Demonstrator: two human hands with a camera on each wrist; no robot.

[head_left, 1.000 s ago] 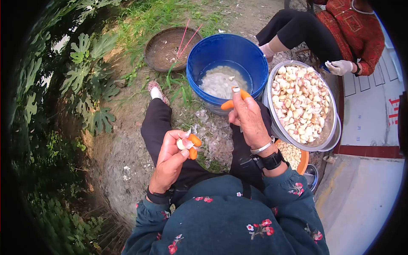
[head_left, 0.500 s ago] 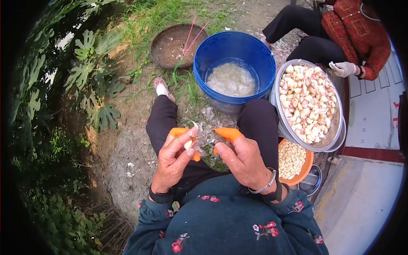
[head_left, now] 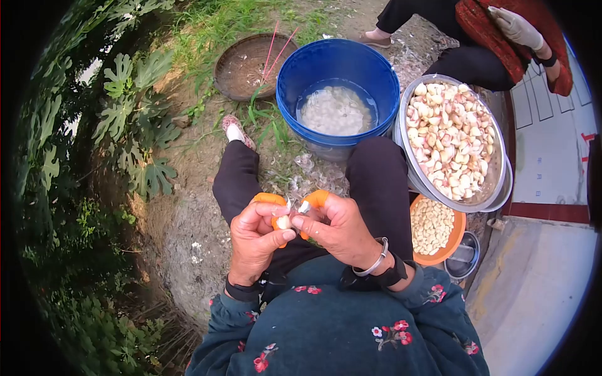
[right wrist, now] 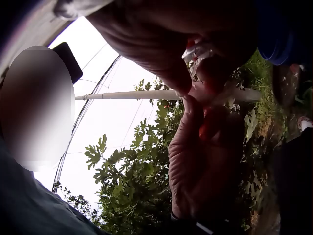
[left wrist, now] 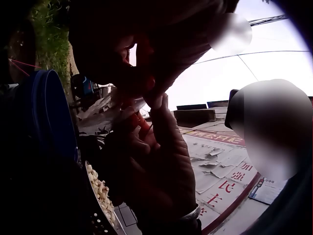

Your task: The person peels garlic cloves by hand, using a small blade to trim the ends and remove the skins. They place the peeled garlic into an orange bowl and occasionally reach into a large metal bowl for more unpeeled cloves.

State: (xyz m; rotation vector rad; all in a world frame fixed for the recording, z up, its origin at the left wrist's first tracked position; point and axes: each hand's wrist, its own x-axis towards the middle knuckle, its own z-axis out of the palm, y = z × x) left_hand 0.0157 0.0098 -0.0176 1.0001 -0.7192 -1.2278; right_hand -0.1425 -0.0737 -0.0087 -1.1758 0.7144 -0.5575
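Note:
In the head view my left hand pinches a pale garlic clove between thumb and fingers. Papery skin stands up from it. My right hand meets it from the right, its thumb and index fingertips pinching at the clove's edge. Orange finger covers sit on fingers of both hands. A small whitish piece shows at the right index fingertip. In both wrist views the hands are dark, the fingertips close together and the clove mostly hidden behind them.
A blue bucket holds water and pale cloves. Right of it stands a metal basin heaped with unpeeled garlic, above an orange bowl of peeled cloves. A woven basket lies behind left. Another person's gloved hand is at upper right.
My right hand has come down from over the bucket, where a clove was in the air, to the clove in my left hand. The other person's gloved hand has risen.

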